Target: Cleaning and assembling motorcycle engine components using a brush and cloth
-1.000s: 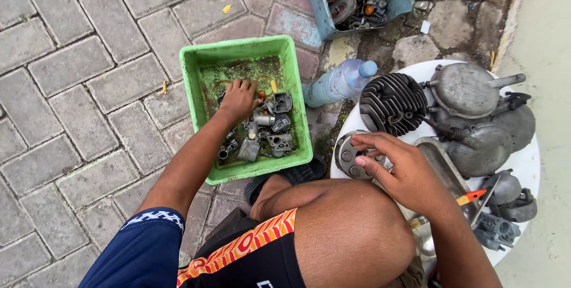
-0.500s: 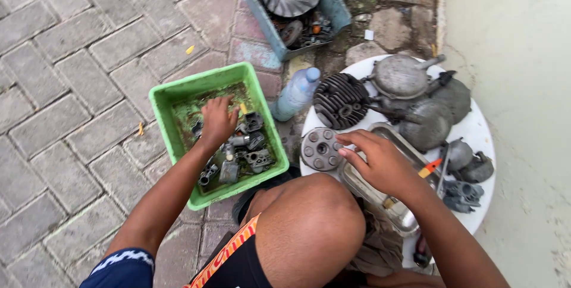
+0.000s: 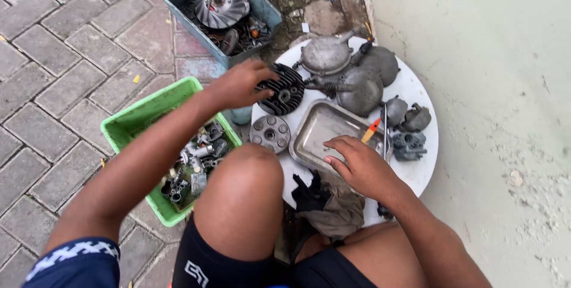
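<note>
The left hand [image 3: 238, 83] is leaving the green bin [image 3: 128, 122] of small metal parts — now reaching, fingers curled, onto the black finned cylinder head [image 3: 284, 91] on the round white table [image 3: 425, 151]. The right hand [image 3: 357, 166] is resting half-open on the metal tray [image 3: 321, 133] — gripping nothing.

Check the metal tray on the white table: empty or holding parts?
Empty, as far as visible. The metal tray shows bare shiny bottom; the right hand covers its near edge, so that bit cannot be told.
</note>
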